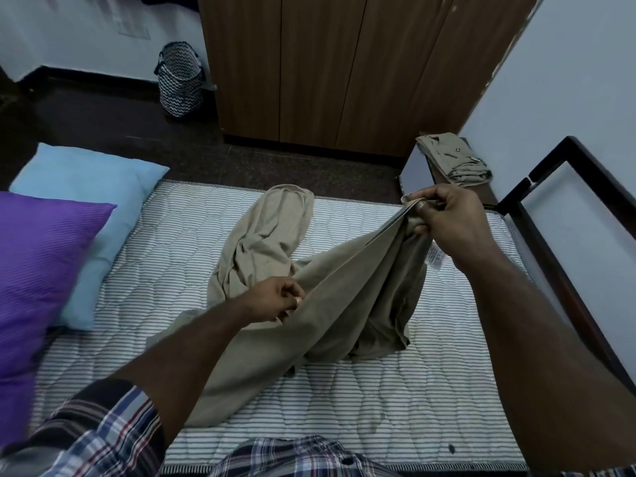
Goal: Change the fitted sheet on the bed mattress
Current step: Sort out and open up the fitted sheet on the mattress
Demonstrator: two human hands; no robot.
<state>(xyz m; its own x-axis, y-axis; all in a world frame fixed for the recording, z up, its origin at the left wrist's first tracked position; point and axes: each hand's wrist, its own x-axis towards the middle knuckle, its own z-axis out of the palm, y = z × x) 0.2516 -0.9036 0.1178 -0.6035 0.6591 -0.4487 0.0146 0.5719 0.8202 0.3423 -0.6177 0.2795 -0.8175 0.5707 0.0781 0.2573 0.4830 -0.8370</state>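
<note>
A beige fitted sheet (347, 297) lies bunched across the bare striped mattress (395, 401). My right hand (444, 218) pinches its hem and lifts that edge up over the right side, so the cloth hangs in a taut fold with a white care label showing below the hand. My left hand (275, 299) pinches the same edge lower down, near the middle of the mattress. A loose tail of the sheet runs away toward the far edge.
A purple pillow (41, 277) and a light blue pillow (89, 187) lie at the left end. A dark headboard frame (557, 242) borders the right end. A folded beige cloth (454, 160) sits on a low stand beyond it. A wooden wardrobe (327, 63) and a zigzag laundry basket (179, 82) stand behind.
</note>
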